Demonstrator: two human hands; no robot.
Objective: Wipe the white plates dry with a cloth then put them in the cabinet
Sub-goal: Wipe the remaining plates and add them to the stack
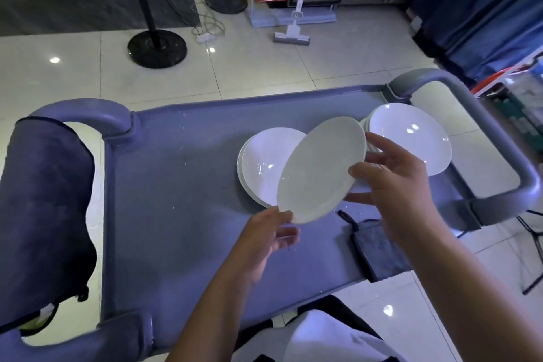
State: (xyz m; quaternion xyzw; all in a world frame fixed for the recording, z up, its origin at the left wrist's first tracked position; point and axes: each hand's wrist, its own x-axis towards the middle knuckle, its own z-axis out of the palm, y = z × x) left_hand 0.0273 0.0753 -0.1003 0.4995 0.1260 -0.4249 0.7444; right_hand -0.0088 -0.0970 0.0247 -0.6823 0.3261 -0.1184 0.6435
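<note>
The right hand [390,182] is gripping a white plate [321,169] at the plate's 3 o'clock rim, thumb over the upper face and fingers curled behind the edge. The left hand [264,241] is sitting at the plate's 7 o'clock rim, thumb touching the edge and the fingers spreading loosely beneath, cupping rather than clenching. Between the two hands the plate is tilting, its 1 o'clock side lifted, clear of the cart top [182,185]. The plate is showing a smooth, plain white face with a thin rim.

At 10 o'clock from the held plate, a stack of white plates [261,164] is resting on the cart, partly hidden behind it. At 2 o'clock, a second stack [411,135] is lying near the cart's right handle [484,132]. A folded grey cloth [376,247] is lying at 5 o'clock, at the cart's near edge, just under the right wrist. Toward 9 o'clock the cart top is lying open, dotted with water drops, up to the left handle, where a dark towel [44,200] is hanging.
</note>
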